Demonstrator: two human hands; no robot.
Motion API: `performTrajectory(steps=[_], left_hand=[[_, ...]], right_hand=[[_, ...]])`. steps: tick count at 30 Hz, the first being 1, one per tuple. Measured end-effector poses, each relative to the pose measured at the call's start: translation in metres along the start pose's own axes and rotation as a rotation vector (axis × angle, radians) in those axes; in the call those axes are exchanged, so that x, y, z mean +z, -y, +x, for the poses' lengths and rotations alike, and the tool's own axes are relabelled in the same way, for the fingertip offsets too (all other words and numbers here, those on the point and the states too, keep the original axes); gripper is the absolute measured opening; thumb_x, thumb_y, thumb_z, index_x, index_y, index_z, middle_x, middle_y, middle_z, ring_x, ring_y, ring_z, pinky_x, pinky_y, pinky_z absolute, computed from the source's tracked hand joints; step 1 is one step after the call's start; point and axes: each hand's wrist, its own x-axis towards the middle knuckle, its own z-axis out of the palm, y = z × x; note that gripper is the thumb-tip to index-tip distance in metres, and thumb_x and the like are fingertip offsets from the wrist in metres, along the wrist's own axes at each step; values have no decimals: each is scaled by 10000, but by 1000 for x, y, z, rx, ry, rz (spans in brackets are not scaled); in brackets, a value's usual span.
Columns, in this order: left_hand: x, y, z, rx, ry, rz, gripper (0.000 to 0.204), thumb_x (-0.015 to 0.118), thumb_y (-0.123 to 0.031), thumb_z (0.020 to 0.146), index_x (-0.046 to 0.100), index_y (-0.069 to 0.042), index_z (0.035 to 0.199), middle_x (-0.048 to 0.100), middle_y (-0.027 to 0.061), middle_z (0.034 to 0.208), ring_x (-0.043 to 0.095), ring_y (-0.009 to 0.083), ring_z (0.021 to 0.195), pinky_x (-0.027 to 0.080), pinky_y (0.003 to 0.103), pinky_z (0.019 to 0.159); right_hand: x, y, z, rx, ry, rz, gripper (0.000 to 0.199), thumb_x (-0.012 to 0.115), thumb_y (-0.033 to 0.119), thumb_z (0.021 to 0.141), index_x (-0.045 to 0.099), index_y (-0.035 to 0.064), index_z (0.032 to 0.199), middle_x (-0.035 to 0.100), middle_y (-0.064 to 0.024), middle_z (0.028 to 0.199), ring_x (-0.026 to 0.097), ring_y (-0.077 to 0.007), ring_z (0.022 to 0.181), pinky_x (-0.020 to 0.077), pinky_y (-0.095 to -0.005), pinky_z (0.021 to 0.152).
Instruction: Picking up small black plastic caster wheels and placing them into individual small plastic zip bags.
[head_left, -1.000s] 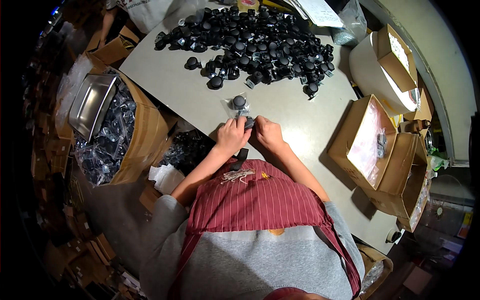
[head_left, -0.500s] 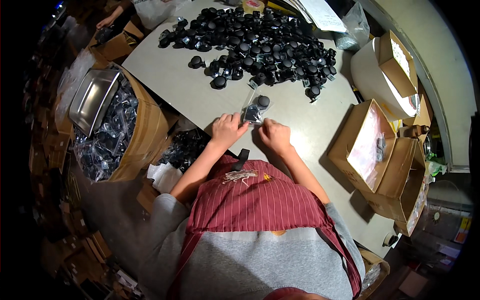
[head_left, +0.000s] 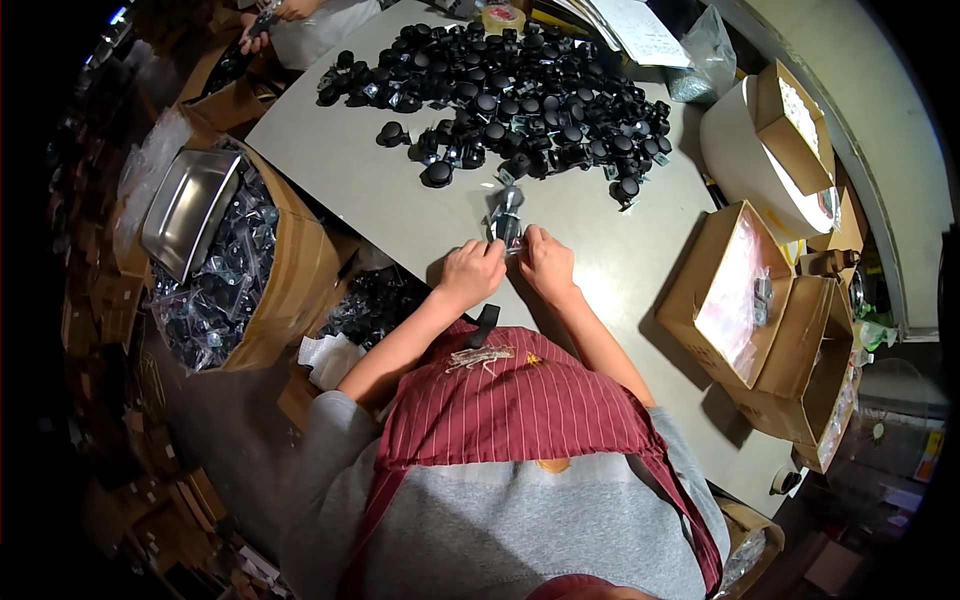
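Between my hands a small clear plastic bag (head_left: 507,222) lies on the table, with black caster wheels and metal parts inside. My left hand (head_left: 473,270) pinches its near edge at one corner, fingers closed. At the other corner my right hand (head_left: 547,266) also pinches that edge, fingers curled in. Farther off, a large heap of black caster wheels (head_left: 520,95) with metal plates covers the far part of the table. A single caster (head_left: 437,174) sits at the heap's near left edge.
On the left stands a big carton (head_left: 290,285) full of bagged casters, a steel pan (head_left: 190,212) resting on top. Open cartons (head_left: 700,290) and a white bucket (head_left: 730,140) line the right side. Papers (head_left: 640,30) lie at the back. Another person's hand (head_left: 298,8) shows far left.
The bag has turned narrower and more upright in line between my hands, which have drawn closer together. The other person's hands have shifted right and up, one of them with something in it.
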Motion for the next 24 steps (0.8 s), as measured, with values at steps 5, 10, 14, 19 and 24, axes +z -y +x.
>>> performTrajectory(steps=[5, 10, 14, 19, 24], left_hand=[[-6, -1, 7, -108, 58, -14, 114, 652, -134, 818, 576, -75, 879, 652, 105, 739, 664, 303, 711, 547, 453, 616], [-68, -18, 44, -228, -58, -122, 108, 651, -127, 797, 575, -83, 860, 635, 88, 656, 651, 308, 636, 523, 446, 581], [-105, -39, 73, -355, 101, -321, 101, 662, -144, 775, 606, -88, 838, 614, 75, 596, 640, 298, 580, 510, 413, 577], [-91, -31, 65, -413, 431, -418, 100, 683, -200, 772, 728, -112, 787, 667, 93, 637, 665, 298, 596, 526, 392, 598], [-73, -20, 52, -490, 441, -847, 162, 691, -109, 837, 750, -16, 955, 688, 36, 726, 641, 113, 652, 511, 270, 620]], right_hand=[[-7, -2, 3, 42, 14, 3, 280, 712, 137, 763, 535, 58, 964, 660, -164, 920, 678, -367, 805, 537, -463, 657], [-75, 36, 4, -85, -156, 331, 294, 675, 28, 729, 554, 64, 995, 617, -117, 1158, 643, -337, 860, 524, -424, 688], [-117, 45, 9, -362, -71, 485, 243, 626, -27, 646, 607, 65, 870, 612, -121, 1287, 642, -325, 917, 529, -411, 745], [-126, 26, -10, -461, 128, 105, 180, 663, 118, 750, 743, 90, 909, 709, -86, 1130, 667, -285, 947, 499, -377, 889], [-136, 29, -24, -260, 218, 152, 309, 773, 352, 836, 715, 70, 949, 715, -98, 1015, 678, -309, 915, 519, -407, 862]])
